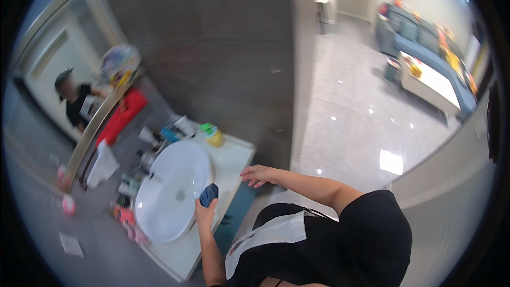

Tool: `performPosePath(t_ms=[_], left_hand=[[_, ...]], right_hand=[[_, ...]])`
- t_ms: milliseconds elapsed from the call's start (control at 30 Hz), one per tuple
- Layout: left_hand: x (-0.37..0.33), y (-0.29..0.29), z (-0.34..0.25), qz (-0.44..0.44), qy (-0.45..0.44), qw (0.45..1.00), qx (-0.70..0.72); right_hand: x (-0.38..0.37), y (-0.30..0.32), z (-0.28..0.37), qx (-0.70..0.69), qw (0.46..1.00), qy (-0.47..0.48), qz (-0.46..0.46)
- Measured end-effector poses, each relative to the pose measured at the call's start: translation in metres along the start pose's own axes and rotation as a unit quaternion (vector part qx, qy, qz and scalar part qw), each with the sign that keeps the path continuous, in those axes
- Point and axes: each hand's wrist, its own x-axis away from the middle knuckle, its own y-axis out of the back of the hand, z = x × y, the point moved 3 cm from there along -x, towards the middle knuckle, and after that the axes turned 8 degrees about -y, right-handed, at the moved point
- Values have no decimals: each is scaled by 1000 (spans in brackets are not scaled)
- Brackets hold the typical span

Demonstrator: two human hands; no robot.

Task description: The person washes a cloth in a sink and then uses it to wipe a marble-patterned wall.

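My left hand [205,211] is closed around a bunched dark blue cloth [209,195], held at the front rim of a white oval washbasin [178,166]. Part of the cloth is hidden by the fingers. Off to the right, my right hand [257,176] is stretched out beside the front edge of the white countertop [234,158], fingers apart and nothing in them. A tap [151,174] stands at the basin's back edge, and the drain [181,195] shows at its bottom.
Bottles and a yellow tub with a green lid [213,135] crowd the counter's far end. A white cloth [103,166] and a red cloth [123,115] hang by the mirror [53,90]. Beyond the dark wall [212,48] are a sofa [419,34] and low table [431,86].
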Motion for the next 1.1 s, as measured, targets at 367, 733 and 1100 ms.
performPosePath(t_ms=[367, 733, 1100], left_hand=[[86, -288, -271, 450, -217, 851, 162], [152, -467, -439, 567, -464, 661, 162], [85, -657, -574, 515, -383, 713, 282]], right_hand=[[263, 188, -136, -198, 953, 118, -194], [405, 305, -217, -387, 762, 291, -429], [480, 517, -213, 21, 739, 163, -653]])
